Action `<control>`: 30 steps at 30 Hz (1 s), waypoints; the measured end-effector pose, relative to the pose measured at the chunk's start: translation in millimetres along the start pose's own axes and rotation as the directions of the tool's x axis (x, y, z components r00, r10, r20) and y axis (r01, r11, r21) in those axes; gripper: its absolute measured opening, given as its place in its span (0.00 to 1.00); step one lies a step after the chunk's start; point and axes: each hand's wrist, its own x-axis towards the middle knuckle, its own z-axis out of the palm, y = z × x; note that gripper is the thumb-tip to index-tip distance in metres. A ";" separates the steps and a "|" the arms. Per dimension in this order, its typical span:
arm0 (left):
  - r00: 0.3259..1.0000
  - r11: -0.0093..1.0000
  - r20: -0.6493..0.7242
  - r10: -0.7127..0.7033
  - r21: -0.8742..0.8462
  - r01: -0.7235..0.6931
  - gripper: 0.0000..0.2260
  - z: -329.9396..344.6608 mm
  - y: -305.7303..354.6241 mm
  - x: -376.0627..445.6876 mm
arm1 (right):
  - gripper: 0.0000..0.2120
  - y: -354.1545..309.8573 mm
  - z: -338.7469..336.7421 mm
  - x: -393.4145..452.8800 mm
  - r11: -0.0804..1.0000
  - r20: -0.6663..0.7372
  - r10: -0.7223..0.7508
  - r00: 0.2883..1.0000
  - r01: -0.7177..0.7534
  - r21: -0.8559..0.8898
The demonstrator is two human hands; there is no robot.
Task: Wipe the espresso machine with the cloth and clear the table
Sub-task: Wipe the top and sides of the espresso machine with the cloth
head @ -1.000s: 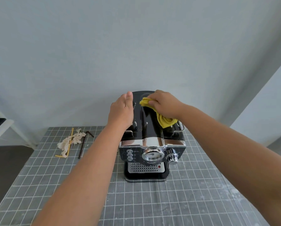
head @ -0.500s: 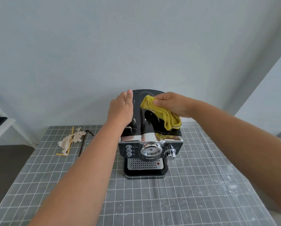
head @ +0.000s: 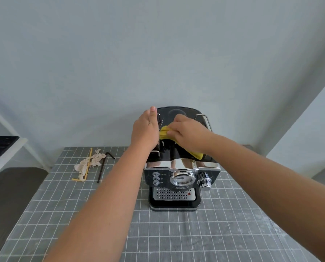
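Right hand (head: 189,134) covered most of yellow cloth (head: 164,131). Left hand's (head: 145,130) fingers hidden behind espresso machine's (head: 178,178) side. Both elbows cut off by frame.

Both bare forearms reach forward from the lower corners and converge toward the middle. The left hand (head: 145,129) stands on edge, thumb uppermost and pointing away, its fingers out of sight on the far side — whether they are curled cannot be told. The right hand (head: 188,134) lies palm down, just beside the left, knuckles raised and fingers bent — the thumb tucks in toward the left hand, and the wrist angles back to the right.
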 end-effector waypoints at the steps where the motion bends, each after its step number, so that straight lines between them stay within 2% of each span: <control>1: 1.000 1.000 0.002 -0.010 -0.015 0.010 0.27 0.3 -1.0 0.6 | 0.14 -3.1 2.3 -1.4 0.999 0.002 -0.031 1.000 0.031 -0.032; 3: 1.000 0.999 0.007 -0.025 -0.028 0.025 0.26 0.4 -3.2 1.5 | 0.13 -6.2 0.8 -7.1 0.991 0.029 -0.119 0.992 0.121 -0.055; 6: 0.999 0.999 0.017 -0.027 -0.022 0.027 0.24 -1.1 -5.1 1.5 | 0.11 -4.2 -15.1 -19.2 0.964 0.152 -0.258 0.954 0.265 -0.027; 8: 1.000 1.000 0.020 -0.019 -0.021 0.019 0.24 0.0 -5.4 1.5 | 0.11 2.8 -28.4 -20.2 0.957 0.221 -0.270 0.937 0.286 -0.046; 11: 0.999 0.998 0.021 -0.038 -0.049 0.039 0.24 0.4 -6.3 1.3 | 0.11 10.9 -30.2 -1.5 0.967 0.180 -0.195 0.964 0.219 -0.128; 16: 0.997 0.992 0.020 -0.074 -0.104 0.076 0.20 -1.1 -5.2 0.2 | 0.14 11.8 -7.9 43.3 0.989 0.014 0.061 0.998 -0.059 -0.138; 21: 0.996 0.983 0.004 -0.090 -0.161 0.090 0.25 -0.3 -7.2 -0.3 | 0.15 5.9 3.3 57.6 0.983 -0.030 0.102 0.994 -0.106 -0.150; 23: 0.995 0.969 0.011 -0.097 -0.228 0.097 0.26 1.4 -10.5 1.5 | 0.13 3.4 4.2 51.7 0.990 0.001 0.046 0.999 -0.045 -0.134; 26: 0.994 0.942 0.020 -0.104 -0.318 0.105 0.27 2.3 -11.7 2.9 | 0.12 -7.4 7.5 31.3 0.988 0.059 -0.139 0.989 0.142 -0.067; 30: 0.995 0.941 0.019 -0.101 -0.322 0.101 0.27 4.2 -14.1 2.9 | 0.09 -7.1 -4.1 4.1 0.952 0.155 -0.305 0.940 0.302 0.042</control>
